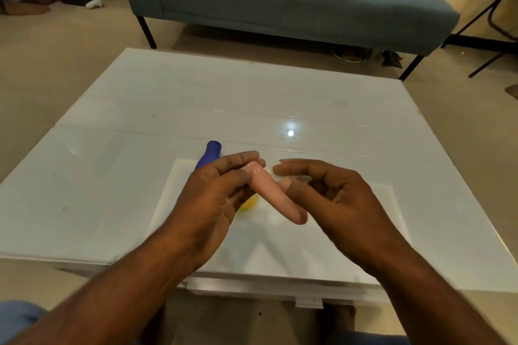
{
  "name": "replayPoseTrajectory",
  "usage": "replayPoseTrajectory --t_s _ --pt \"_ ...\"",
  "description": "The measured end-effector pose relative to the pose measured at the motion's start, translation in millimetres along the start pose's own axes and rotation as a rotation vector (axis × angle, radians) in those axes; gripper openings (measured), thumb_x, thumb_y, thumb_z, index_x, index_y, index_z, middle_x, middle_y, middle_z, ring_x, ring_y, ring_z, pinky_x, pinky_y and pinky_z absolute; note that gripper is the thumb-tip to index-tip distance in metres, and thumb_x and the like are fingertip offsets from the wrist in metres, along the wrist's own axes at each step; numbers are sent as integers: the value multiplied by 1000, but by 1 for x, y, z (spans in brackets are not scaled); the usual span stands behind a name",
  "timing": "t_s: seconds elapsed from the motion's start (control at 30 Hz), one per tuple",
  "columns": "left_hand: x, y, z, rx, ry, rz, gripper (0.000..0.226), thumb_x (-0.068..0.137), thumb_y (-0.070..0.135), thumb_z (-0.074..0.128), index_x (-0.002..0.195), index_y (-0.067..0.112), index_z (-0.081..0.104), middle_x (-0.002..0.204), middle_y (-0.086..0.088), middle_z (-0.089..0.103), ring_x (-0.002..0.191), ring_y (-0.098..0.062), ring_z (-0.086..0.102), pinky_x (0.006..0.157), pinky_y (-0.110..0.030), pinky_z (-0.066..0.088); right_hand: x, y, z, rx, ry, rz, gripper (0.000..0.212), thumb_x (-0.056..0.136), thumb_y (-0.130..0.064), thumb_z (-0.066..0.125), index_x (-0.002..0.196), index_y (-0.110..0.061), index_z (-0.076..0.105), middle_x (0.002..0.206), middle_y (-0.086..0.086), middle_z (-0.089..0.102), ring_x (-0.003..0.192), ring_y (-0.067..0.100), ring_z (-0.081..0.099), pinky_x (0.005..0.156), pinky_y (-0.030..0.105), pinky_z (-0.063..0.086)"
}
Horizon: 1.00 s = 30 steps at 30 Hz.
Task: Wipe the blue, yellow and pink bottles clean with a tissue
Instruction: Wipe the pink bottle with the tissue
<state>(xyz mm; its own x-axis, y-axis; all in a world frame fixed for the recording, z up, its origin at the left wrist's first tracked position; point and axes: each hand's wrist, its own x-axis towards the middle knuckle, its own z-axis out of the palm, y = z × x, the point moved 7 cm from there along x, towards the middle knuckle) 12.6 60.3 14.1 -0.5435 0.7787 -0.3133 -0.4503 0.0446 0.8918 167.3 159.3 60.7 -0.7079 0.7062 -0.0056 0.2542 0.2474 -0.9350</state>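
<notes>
Both forearms reach over the near edge of the white table (112, 204). The left hand (213, 199) grips the pink bottle (273, 193) at its far end; the bottle's long axis slants down toward the right hand (330, 190), which is open, fingers curled, just beside it and holding nothing visible. The yellow bottle (249, 203) lies beneath the left hand, the blue bottle (210, 155) beyond. No tissue is discernible.
</notes>
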Motion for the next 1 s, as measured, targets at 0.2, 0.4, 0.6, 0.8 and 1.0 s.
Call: replayPoseTrajectory --t_s 0.2,0.4,0.6,0.8,1.0 --pt "1 4 -1 -169 -5 -45 32 102 8 50 130 9 67 125 -9 74 116 -27 70 99 -36 57 -10 -5 23 -261 -184 -207 91 78 -59 83 157 -50 39 161 -36 36 147 -8 42 115 17 46" --pt "-3 2 4 -219 9 -29 32 99 17 55 128 11 67 120 -14 75 102 -27 75 86 -34 63 -8 -8 28 -293 -73 -440 79 95 -42 77 163 -30 38 171 -17 35 155 4 38 119 26 45" --pt "-7 4 10 -113 -54 -10 36 93 23 60 126 10 68 100 3 80 95 -17 76 91 -31 61 -15 -12 38 -380 -159 -467 85 97 -47 75 166 -23 33 177 -14 20 160 2 27 119 12 36" --pt "-9 2 5 -122 -18 -100 32 99 21 59 127 8 67 107 -10 78 97 -21 75 89 -32 61 -15 -10 35 -440 -152 -482 79 101 -41 70 167 -20 32 177 -5 23 161 6 28 124 19 37" --pt "-15 2 11 -230 -27 -123 60 99 16 58 155 12 37 99 -8 78 84 -16 76 81 -31 63 -16 -5 41 -538 -247 -484 102 93 -49 78 171 -24 16 180 -9 5 163 8 21 120 26 44"
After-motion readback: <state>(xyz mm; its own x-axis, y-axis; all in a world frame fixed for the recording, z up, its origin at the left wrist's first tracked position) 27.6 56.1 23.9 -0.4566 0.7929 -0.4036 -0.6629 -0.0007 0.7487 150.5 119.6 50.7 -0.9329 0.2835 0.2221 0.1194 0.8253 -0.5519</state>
